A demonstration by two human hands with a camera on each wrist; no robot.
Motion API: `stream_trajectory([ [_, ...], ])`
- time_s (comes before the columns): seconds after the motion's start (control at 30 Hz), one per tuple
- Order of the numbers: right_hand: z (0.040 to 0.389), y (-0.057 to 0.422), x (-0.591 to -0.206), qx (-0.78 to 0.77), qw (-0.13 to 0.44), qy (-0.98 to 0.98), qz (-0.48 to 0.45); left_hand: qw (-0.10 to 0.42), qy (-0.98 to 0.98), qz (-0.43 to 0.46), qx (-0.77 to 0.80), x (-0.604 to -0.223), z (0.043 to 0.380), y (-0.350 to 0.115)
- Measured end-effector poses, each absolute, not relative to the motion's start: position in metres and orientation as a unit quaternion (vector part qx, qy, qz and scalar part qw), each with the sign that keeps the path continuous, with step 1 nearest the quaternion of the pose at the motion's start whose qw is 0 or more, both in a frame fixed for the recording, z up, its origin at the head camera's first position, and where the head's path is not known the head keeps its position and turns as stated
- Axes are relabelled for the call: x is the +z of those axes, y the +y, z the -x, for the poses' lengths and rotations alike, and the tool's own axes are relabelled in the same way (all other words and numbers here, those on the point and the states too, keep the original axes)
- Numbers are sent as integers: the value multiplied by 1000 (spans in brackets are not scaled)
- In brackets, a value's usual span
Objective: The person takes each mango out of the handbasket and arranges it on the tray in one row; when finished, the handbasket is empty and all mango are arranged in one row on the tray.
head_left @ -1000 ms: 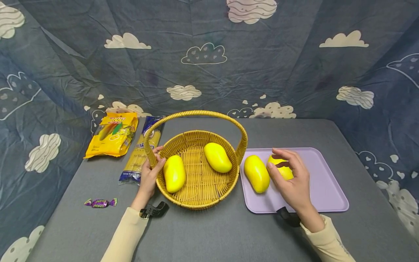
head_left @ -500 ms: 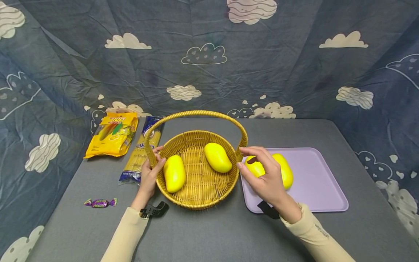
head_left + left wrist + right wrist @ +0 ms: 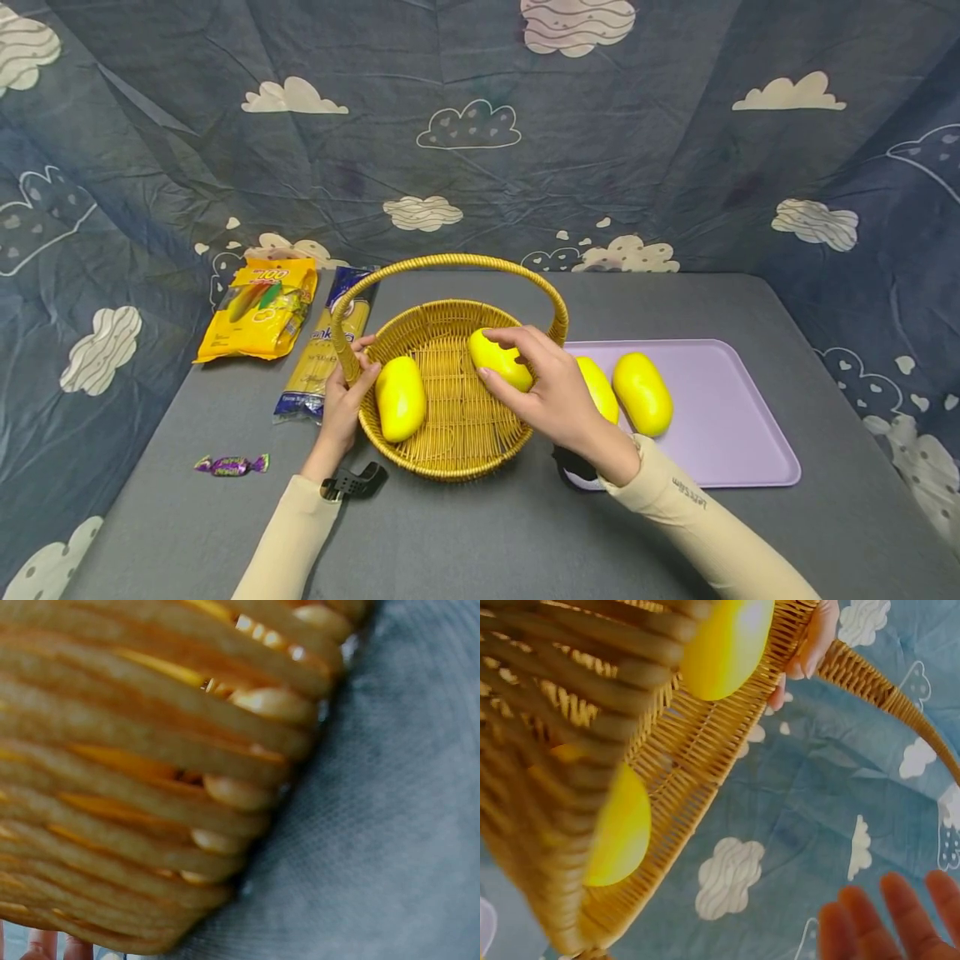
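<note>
In the head view a woven basket (image 3: pixel 450 400) with a tall arched handle stands mid-table. My left hand (image 3: pixel 343 404) grips its left rim, thumb inside and fingers outside. Inside lie two yellow mangoes, one at the left (image 3: pixel 401 400) and one at the right (image 3: pixel 491 352). Over the right rim hovers my right hand (image 3: pixel 558 392), its fingers curved loosely and partly covering the right mango. The right wrist view shows these fingers (image 3: pixel 892 919) apart from the fruit, holding nothing. Basket wall (image 3: pixel 135 750) fills most of the left wrist view.
A lilac tray (image 3: pixel 727 417) at the right bears two more mangoes, one (image 3: pixel 642 393) in full view and one (image 3: pixel 602 392) partly behind the right hand. At the left lie a yellow candy bag (image 3: pixel 258 312), a pasta packet (image 3: pixel 315 367) and a purple wrapped candy (image 3: pixel 231 466).
My right hand has moved left, from above the tray's mangoes to over the basket's right side. The left hand, basket and mangoes have stayed put.
</note>
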State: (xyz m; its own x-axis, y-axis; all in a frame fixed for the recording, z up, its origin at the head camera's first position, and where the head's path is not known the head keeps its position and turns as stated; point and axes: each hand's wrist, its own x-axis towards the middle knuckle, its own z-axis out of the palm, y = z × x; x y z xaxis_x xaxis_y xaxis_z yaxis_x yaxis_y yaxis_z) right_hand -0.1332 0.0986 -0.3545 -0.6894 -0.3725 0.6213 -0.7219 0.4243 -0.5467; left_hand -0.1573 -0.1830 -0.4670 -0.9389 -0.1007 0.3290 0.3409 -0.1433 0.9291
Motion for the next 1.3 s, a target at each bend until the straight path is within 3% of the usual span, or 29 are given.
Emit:
stream_trajectory([
  [0.2,146,84,-351,393,143,-853,-311,147,-636,92,-752,-467,157,-183],
  [0.6,171,73,-353,359,-62,-904,-224,146,-639,92,-750,-466,157,-183],
  [1.3,191,73,-363,338,-139,-914,-179,146,-632,93,-755,-465,157,-183],
])
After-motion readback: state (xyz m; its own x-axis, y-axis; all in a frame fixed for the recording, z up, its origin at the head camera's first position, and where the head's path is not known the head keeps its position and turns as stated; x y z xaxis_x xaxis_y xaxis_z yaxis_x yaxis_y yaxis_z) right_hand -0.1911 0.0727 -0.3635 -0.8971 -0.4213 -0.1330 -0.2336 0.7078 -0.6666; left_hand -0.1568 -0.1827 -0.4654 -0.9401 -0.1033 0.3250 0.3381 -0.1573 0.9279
